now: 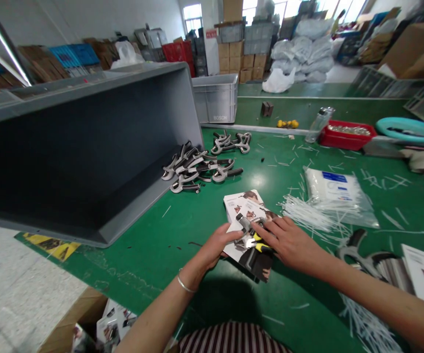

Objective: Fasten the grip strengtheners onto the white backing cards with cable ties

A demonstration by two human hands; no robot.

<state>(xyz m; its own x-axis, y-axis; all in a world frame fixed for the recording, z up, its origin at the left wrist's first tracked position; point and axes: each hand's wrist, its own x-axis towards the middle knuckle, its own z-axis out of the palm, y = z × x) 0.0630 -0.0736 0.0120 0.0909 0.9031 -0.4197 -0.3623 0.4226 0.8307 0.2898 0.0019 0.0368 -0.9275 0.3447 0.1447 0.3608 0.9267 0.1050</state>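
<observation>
A stack of printed cards (252, 196) lies on the green table before me, with a grey hand-grip exerciser (244, 221) on top. My left hand (217, 245) pinches the left side of the top card and the exerciser, thumb over them. Coming from the right, my right hand (288, 240) reaches over the cards, fingers bent and touching the exerciser. Under its palm are small cutters (261, 245) with yellow and black handles, their jaws towards my left hand. The fingers partly hide the handles.
A large grey bin (123, 230) lies on its side at left, with several hand-grip exercisers (197, 166) by its mouth. White cable ties (307, 213) and a plastic bag (335, 189) lie right. Behind them stand a red tray (347, 139) and a clear bottle (319, 125).
</observation>
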